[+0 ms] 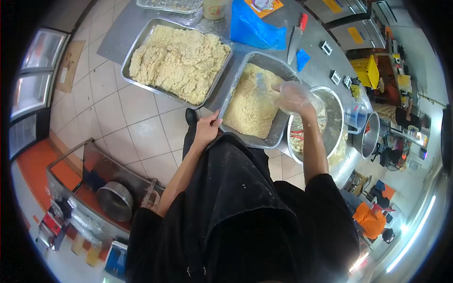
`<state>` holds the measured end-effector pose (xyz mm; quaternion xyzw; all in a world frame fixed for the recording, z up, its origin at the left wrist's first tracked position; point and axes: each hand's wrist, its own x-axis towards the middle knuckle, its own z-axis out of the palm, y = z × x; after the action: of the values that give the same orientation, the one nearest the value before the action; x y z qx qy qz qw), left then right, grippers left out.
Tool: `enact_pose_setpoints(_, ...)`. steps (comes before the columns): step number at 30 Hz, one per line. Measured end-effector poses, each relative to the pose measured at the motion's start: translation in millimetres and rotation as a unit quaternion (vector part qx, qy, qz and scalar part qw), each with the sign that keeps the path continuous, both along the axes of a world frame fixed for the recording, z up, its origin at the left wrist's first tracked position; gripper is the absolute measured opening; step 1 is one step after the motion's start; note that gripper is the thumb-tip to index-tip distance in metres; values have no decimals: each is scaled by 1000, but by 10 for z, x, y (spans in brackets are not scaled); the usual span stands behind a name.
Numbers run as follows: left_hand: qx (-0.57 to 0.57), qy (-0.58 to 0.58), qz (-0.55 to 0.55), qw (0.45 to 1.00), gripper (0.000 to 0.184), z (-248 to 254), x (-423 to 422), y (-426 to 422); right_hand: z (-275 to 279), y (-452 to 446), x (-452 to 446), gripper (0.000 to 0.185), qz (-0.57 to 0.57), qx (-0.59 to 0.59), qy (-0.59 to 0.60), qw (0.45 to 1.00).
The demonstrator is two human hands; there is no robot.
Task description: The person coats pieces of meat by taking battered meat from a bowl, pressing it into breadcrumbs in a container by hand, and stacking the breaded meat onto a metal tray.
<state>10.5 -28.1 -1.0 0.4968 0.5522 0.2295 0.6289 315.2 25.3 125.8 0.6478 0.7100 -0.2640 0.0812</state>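
Observation:
At the near left corner of the grey tray (227, 96), my left hand (207, 129) grips the rim with bent fingers. Pale yellow breading crumbs (252, 106) fill this tray. My right hand (293, 97) wears a clear plastic glove and is over the tray's right side, at the edge of the crumbs; motion smears its fingers. Just beyond it is a large steel bowl (334, 101) with pale contents and something red in it. A metal tray (126, 70) to the left holds a heap of breaded pieces (177, 61).
Behind the trays lie a blue plastic bag (257, 30), a red-handled knife (296, 42), a tub (214, 9) and a wire rack (172, 4). Small timers (326, 47) sit farther right, near a second steel bowl (367, 136). A person in orange (369, 220) is at lower right.

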Motion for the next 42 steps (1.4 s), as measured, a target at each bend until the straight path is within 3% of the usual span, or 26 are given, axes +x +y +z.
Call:
enact_pose_setpoints(3,-11,-13,1,1000,38,-85,-7,-13,275,-76,-334,32,-93,-95,-6,991)
enact_pose_setpoints(5,-25,-21,8,999,38,-77,-2,-13,-434,-395,-16,34,-166,-134,15,977)
enact_pose_setpoints(7,-36,-17,9,999,38,-63,-4,-16,-1193,-790,80,36,-274,-113,146,944)
enact_pose_setpoints(8,-38,-9,5,999,38,-73,-10,-18,-1467,-1079,-24,37,-340,-70,264,900)
enact_pose_setpoints(12,-9,15,-21,1000,38,98,-19,45,-932,-715,-919,44,-556,-171,250,774)
enact_pose_setpoints(14,-16,12,-15,1000,38,38,-7,42,-1746,-822,-967,50,-668,-149,422,595)
enact_pose_setpoints(17,-25,1,-15,1000,39,-61,-29,13,-1611,-686,-1107,55,-630,-202,607,440)
enact_pose_setpoints(20,-20,8,-26,999,39,-64,-48,8,-1265,-517,-1095,54,-649,-139,652,367)
enact_pose_setpoints(23,-20,-5,-27,999,40,-128,-38,-2,-1163,-329,-804,47,-724,-31,437,532)
enact_pose_setpoints(26,-13,15,-37,999,40,-125,-62,18,-1011,-180,-450,46,-654,29,220,723)
enact_pose_setpoints(29,12,24,-42,999,40,-180,-61,14,-919,29,-420,42,-618,101,274,730)
enact_pose_setpoints(30,35,32,-47,998,39,-251,-69,-3,-1016,66,-359,43,-478,135,210,842)
enact_pose_setpoints(32,41,28,-42,998,39,-290,-104,-20,-972,286,-573,45,-242,146,16,959)
enact_pose_setpoints(33,22,13,-31,999,39,-263,-98,-16,-970,340,-681,46,-113,145,-84,979)
enact_pose_setpoints(35,14,25,-28,999,39,-203,-70,-126,-1488,66,-769,48,-30,310,-173,934)
enact_pose_setpoints(37,62,76,-47,994,38,-150,-95,-83,-1567,27,-811,48,12,395,-202,896)
enact_pose_setpoints(38,105,39,-3,994,38,-247,-96,-144,-1561,-93,-803,47,18,391,-186,901)
enact_pose_setpoints(39,60,35,-4,998,38,-178,-115,-147,-1538,-237,-820,47,20,378,-170,910)
enact_pose_setpoints(42,-21,21,-2,1000,38,-45,-57,-58,-1274,173,-676,42,-131,147,-111,974)
